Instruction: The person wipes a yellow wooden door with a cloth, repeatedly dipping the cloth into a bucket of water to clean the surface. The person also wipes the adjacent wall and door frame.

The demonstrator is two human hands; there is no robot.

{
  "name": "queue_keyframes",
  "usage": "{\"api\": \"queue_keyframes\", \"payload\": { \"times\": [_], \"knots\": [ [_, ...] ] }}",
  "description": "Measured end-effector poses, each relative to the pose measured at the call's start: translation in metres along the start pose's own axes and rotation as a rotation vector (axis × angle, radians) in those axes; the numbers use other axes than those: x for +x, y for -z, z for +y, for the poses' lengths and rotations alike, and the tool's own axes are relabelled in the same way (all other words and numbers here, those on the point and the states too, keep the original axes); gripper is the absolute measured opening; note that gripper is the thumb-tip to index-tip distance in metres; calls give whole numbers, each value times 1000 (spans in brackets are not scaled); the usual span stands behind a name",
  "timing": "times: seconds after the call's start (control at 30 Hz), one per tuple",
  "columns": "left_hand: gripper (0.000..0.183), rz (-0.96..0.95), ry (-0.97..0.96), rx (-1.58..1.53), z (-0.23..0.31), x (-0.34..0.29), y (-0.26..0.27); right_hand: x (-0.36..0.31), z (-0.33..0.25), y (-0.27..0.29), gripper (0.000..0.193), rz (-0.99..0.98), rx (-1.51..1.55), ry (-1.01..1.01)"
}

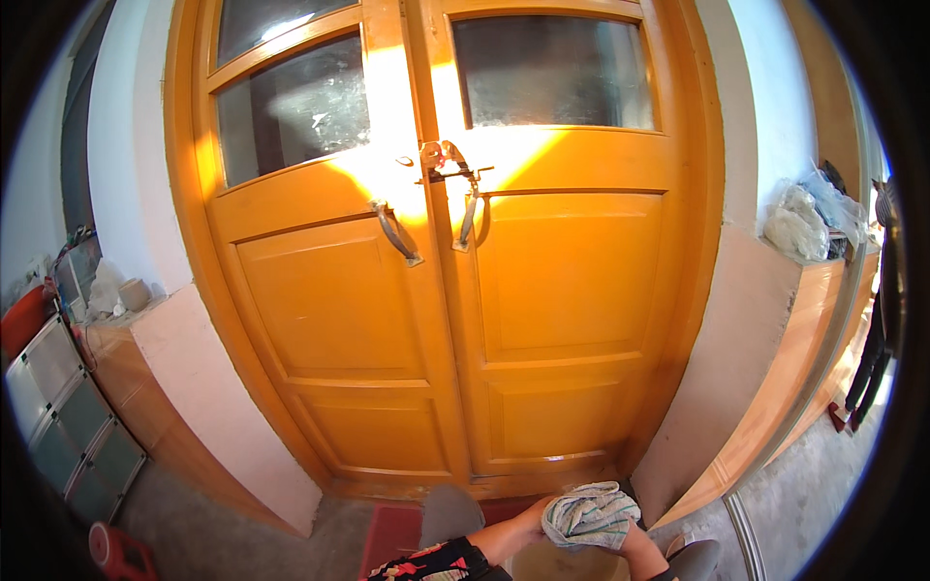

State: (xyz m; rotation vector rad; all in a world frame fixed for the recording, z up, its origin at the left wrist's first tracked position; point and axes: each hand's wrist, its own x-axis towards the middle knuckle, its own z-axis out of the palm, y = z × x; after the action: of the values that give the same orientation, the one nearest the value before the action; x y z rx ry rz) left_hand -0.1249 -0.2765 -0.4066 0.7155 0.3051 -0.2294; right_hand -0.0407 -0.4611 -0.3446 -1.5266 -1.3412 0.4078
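A crumpled pale cloth with thin dark stripes (593, 515) is bunched between my two hands at the lower edge, close to the foot of the door. My left hand (533, 520) grips it from the left, below a black sleeve with a red floral print. From the right, my right hand (636, 544) holds the same cloth. Folds of fabric hide most of the fingers on both sides. Partly visible beneath the cloth is a beige, round-looking container (557, 562); its contents cannot be made out.
A closed orange double door (572, 271) with metal handles and a latch stands ahead. A red mat (381, 535) lies at its foot. Plastic bags (799, 223) rest on the right ledge. Left are a panelled cabinet (82, 436) and a red object (118, 554). A dark-trousered person (870, 363) stands far right.
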Motion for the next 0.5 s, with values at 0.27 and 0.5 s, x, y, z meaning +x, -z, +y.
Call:
{"api": "queue_keyframes", "payload": {
  "times": [0.27,0.5],
  "knots": [
    [31,652,-631,874,38,-19,-16,-38,53,32,26,296,292,-704],
    [51,468,-885,1686,49,-36,-70,-20,46,7,59,496,547,-620]
  ]
}}
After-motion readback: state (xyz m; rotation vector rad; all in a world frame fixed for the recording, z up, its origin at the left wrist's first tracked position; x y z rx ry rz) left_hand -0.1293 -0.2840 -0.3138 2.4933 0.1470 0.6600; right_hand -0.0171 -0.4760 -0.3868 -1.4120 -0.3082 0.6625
